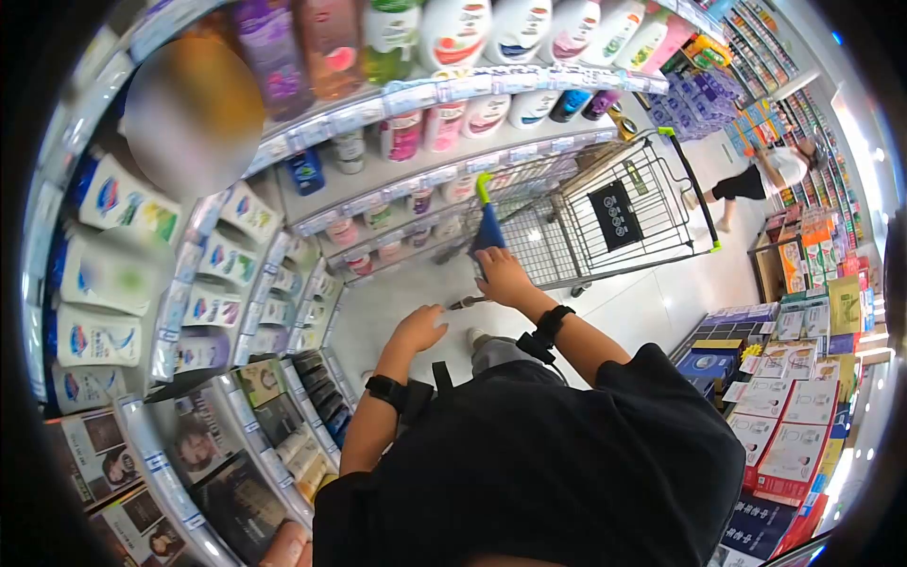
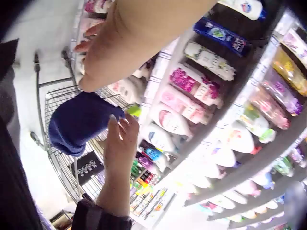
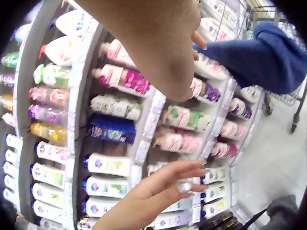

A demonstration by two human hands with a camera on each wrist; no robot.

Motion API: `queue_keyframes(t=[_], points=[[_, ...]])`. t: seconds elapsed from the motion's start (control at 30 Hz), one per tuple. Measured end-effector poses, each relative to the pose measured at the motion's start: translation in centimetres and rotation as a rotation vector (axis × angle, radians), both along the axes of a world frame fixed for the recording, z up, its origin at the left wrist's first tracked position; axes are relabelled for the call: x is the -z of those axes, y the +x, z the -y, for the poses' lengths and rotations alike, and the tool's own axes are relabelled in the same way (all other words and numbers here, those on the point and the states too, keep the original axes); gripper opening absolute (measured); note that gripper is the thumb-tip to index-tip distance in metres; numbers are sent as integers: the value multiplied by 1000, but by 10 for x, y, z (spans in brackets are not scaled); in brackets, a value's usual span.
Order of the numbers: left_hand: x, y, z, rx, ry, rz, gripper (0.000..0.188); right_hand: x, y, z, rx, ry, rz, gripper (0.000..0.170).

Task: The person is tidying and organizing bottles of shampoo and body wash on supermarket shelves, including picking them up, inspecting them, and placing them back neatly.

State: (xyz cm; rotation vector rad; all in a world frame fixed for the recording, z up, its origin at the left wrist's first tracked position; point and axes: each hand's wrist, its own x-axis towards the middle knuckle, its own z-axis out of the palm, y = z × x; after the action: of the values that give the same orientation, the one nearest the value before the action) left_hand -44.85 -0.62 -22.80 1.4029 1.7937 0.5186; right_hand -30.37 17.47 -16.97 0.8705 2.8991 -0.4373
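Observation:
In the head view my right hand [image 1: 510, 276] reaches forward to a dark blue cloth [image 1: 487, 231] at the near end of a wire shopping cart [image 1: 586, 222]. Its fingers pinch the edge of the cloth, which drapes over the cart in the left wrist view as a thick, soft bundle [image 2: 79, 122]. My left hand [image 1: 416, 329] holds nothing; it hovers over the floor to the left of the right hand, fingers loosely extended. A ring [image 3: 184, 187] shows on the left hand in the right wrist view, with shelved bottles behind it.
Shelves of shampoo and body-wash bottles [image 1: 456, 33] curve along the front and left. Hair-colour boxes [image 1: 189, 430] fill the lower left shelves. Stacked boxes [image 1: 794, 425] stand on the right. A person [image 1: 770, 175] is in the aisle beyond the cart's handle.

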Motion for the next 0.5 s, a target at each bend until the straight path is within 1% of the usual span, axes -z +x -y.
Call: queue_keyframes(t=[0.1,0.13,0.17,0.2,0.23,0.3,0.33,0.37,0.43,0.47,0.5], points=[[57,42,-40,-265,-124,68,56,40,59,-46,77,-31,100,53],[80,59,-58,-373,-134,174,58,47,76,-60,51,-105,178,52],[103,77,-72,-489,-148,281,60,58,90,-73,-17,-200,196,50],[104,92,-86,-610,-158,388,62,62,102,-83,-15,-343,167,47],[104,106,-97,-636,-157,381,63,66,113,-89,-12,-491,144,45],[75,129,-125,-693,-149,373,64,72,127,-97,-70,-491,62,43],[73,139,-135,-732,-98,423,64,75,132,-99,-114,-477,-27,42],[69,148,-143,-733,-102,416,62,75,133,-101,-148,-509,-19,41],[60,161,-152,-758,-117,398,60,70,131,-102,-201,-467,78,41],[58,168,-153,-798,-87,319,56,73,131,-102,-262,-464,60,40],[53,169,-153,-833,-133,362,56,75,131,-104,-328,-462,39,40]])
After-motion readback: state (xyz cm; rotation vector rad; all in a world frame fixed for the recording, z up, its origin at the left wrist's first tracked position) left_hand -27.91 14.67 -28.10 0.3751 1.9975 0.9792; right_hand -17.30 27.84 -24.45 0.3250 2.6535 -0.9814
